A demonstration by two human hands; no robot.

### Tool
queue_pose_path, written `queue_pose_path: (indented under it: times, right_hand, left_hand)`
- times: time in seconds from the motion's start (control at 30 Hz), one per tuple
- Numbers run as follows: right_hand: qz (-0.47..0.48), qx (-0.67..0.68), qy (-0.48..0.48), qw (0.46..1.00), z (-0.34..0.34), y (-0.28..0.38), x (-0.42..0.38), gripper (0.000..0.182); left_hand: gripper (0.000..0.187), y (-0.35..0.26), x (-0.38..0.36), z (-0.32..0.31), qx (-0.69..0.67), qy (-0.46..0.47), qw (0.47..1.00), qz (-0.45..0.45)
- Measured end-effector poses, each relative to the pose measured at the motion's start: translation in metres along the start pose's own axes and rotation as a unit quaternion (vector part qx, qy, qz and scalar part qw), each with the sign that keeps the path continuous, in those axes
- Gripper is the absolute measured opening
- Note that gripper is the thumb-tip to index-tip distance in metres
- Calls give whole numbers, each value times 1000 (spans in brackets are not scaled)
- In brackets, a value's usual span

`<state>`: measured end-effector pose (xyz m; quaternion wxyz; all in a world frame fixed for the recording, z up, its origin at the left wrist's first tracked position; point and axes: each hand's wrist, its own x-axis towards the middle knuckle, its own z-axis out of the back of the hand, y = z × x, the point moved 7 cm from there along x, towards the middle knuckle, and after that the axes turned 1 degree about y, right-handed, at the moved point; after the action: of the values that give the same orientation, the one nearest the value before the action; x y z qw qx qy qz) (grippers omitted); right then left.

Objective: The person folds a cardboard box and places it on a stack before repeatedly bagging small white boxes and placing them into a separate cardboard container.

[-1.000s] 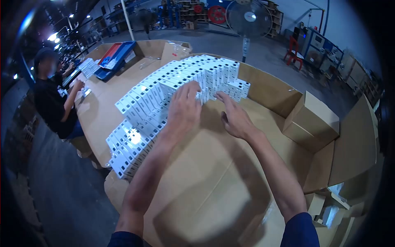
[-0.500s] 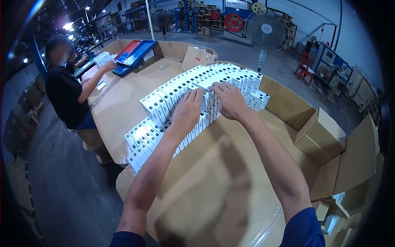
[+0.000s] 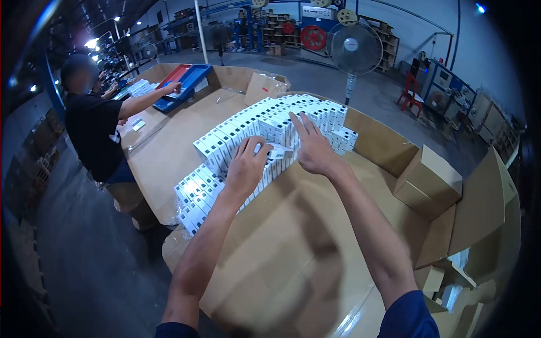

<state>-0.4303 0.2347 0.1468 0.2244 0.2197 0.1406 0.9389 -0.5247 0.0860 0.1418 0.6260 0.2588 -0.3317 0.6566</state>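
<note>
Rows of small white boxes (image 3: 222,141) with dark square marks stand stacked on the cardboard-covered table. My left hand (image 3: 245,166) is closed on a small white box (image 3: 277,152), which it holds tilted at the near side of the stack. Part of that box is hidden by the fingers. At the right part of the stack, my right hand (image 3: 315,151) has two fingers stretched out over the upper boxes. Its other fingers are partly out of sight, and I see nothing held in it. A lower tier of white boxes (image 3: 197,194) shows at the front left.
A co-worker (image 3: 96,124) at the left reaches toward a blue tray (image 3: 194,76) beside a red tray (image 3: 177,73). Cardboard boxes (image 3: 431,180) stand on the right. A pedestal fan (image 3: 350,48) is behind the table's cardboard wall (image 3: 383,135).
My left hand has drawn back and down from the stack, with a white box in it. My right hand's fingers have spread over the stack. The co-worker's arm has extended over the blue tray.
</note>
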Motion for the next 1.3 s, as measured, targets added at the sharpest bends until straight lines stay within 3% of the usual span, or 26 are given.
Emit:
queue_pose_path:
  times: [0.1,0.13,0.23,0.3,0.4,0.47,0.57,0.67,0.77,0.83,0.87,0.9,1.0,1.03,1.07,1.2,1.3]
  right_hand:
    - [-11,136,-3,991,17,-29,-59,81]
    - [48,176,-56,982,31,-25,-89,74]
    - [-145,447,97,877,49,-23,-187,68]
    - [-142,554,89,815,66,-18,-248,62]
    - [-133,589,5,797,94,-19,-329,55]
    - [-179,543,-75,817,123,-26,-374,45]
    - [-231,504,-168,815,166,-46,-443,29]
    - [-286,443,-208,824,209,-73,-509,23]
    - [-271,262,-284,882,275,-92,-548,24]
    - [-267,124,-277,915,321,-110,-563,26]
    - [-286,20,-264,921,342,-120,-568,26]
    - [-247,5,-276,929,355,-134,-571,25]
    - [-267,-29,-273,924,383,-168,-579,24]
    - [-260,-35,-279,924,387,-178,-580,24]
    - [-255,-39,-285,923,389,-185,-583,24]
    - [-244,42,-306,919,381,-206,-595,23]
    - [-259,88,-294,916,377,-210,-601,23]
  left_hand:
    - [34,-36,-6,17,-52,-8,999,-14]
    - [35,-51,-9,19,-69,-18,997,-28]
    - [39,-112,-22,17,-150,-5,986,-76]
    - [31,-166,-32,14,-203,7,974,-102]
    - [26,-257,-49,10,-271,15,943,-193]
    - [23,-317,-55,11,-304,28,917,-256]
    - [37,-387,-51,7,-372,87,872,-306]
    - [37,-445,-36,-2,-433,126,835,-315]
    - [28,-498,-4,-10,-438,163,824,-320]
    - [22,-533,19,-23,-426,187,833,-301]
    - [20,-550,30,-34,-404,203,844,-289]
    - [18,-567,39,-45,-383,220,854,-277]
    - [21,-609,76,-98,-297,277,870,-280]
    - [25,-618,84,-114,-213,313,877,-298]
    - [25,-630,97,-134,-123,396,873,-257]
    - [23,-654,123,-249,-26,498,832,-243]
    - [28,-643,82,-346,63,555,757,-338]
